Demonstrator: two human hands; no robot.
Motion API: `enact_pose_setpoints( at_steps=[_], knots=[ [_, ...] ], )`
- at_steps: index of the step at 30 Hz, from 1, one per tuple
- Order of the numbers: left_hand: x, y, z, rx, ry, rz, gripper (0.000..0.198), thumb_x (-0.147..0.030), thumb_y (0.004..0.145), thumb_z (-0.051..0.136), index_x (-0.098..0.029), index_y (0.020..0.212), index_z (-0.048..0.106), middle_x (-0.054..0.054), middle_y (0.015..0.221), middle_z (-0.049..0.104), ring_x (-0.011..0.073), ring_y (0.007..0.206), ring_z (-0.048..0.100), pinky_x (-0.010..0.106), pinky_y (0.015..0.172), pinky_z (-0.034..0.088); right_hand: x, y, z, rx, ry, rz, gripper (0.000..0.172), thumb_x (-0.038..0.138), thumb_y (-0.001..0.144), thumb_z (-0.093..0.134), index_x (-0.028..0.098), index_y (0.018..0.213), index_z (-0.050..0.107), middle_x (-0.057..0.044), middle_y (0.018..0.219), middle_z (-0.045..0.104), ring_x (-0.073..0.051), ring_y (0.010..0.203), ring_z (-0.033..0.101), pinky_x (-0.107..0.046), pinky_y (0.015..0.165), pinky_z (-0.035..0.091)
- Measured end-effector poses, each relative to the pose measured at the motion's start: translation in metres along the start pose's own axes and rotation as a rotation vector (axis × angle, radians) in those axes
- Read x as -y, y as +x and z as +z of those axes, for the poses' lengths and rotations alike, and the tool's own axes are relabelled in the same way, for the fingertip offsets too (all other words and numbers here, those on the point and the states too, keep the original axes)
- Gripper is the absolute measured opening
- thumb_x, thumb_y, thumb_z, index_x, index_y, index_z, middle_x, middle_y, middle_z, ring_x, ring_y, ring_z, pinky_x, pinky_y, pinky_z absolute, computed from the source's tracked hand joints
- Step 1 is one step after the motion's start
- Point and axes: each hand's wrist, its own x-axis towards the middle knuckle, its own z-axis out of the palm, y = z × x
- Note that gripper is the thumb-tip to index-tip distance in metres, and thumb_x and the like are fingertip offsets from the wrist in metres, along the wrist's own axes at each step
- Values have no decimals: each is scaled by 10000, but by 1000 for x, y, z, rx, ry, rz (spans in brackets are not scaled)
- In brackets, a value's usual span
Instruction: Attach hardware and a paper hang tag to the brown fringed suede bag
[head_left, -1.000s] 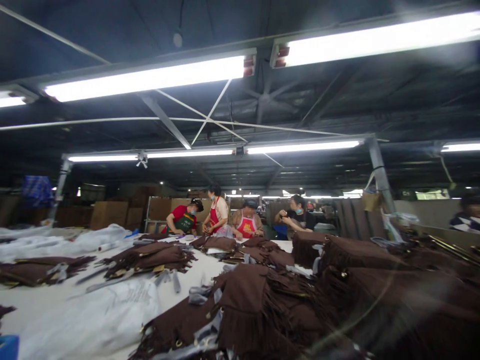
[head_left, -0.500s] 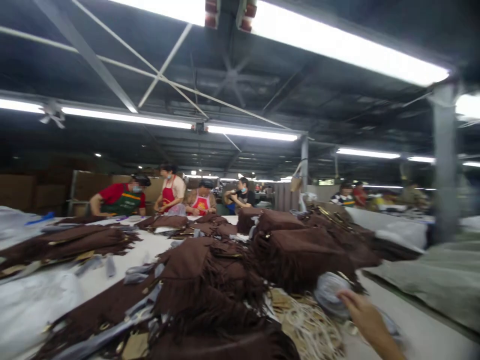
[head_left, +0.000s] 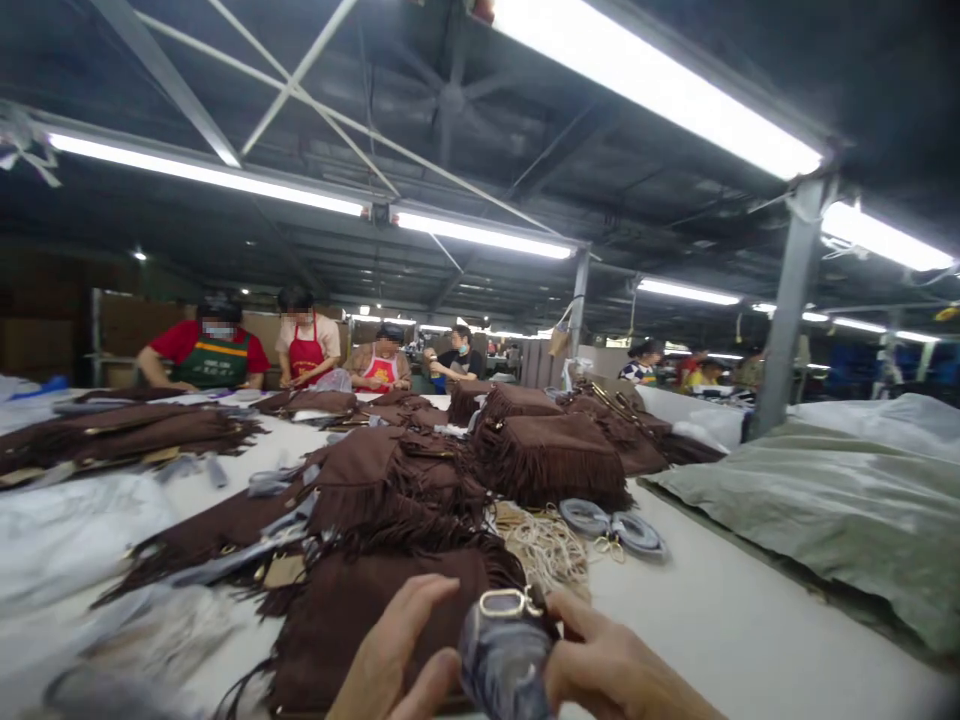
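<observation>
At the bottom edge my left hand (head_left: 401, 660) and my right hand (head_left: 607, 665) both grip a rolled grey strap (head_left: 501, 660) with a gold metal clasp (head_left: 508, 602) on its upper end. My left thumb and fingers curl against its left side, my right fingers close on its right side. Right behind the strap lies a brown fringed suede bag (head_left: 360, 620). More brown fringed bags (head_left: 551, 455) are piled beyond. A heap of pale cords (head_left: 544, 545) and coiled grey straps (head_left: 611, 525) lie just past my right hand.
The long white table (head_left: 735, 620) runs away from me. Several people in aprons (head_left: 300, 350) work at its far end. A grey-green plastic sack (head_left: 840, 500) lies at the right, by a steel post (head_left: 784, 310). White plastic bags (head_left: 67, 540) lie at the left.
My view has swung right and downward. My right hand, earlier reaching toward coiled straps, has come back with a strap, and my left hand has joined it at the bottom edge.
</observation>
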Motion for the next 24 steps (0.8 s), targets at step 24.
enact_pose_setpoints(
  at_steps=[24],
  knots=[
    [-50, -7, -22, 89, -440, -289, 138, -250, 833, 555, -157, 748, 610, 2, 676, 604, 139, 653, 551, 221, 611, 394, 49, 3, 40, -244, -193, 9, 257, 165, 996, 371, 217, 951, 618, -30, 840, 562, -146, 750, 599, -220, 679, 470]
  ],
)
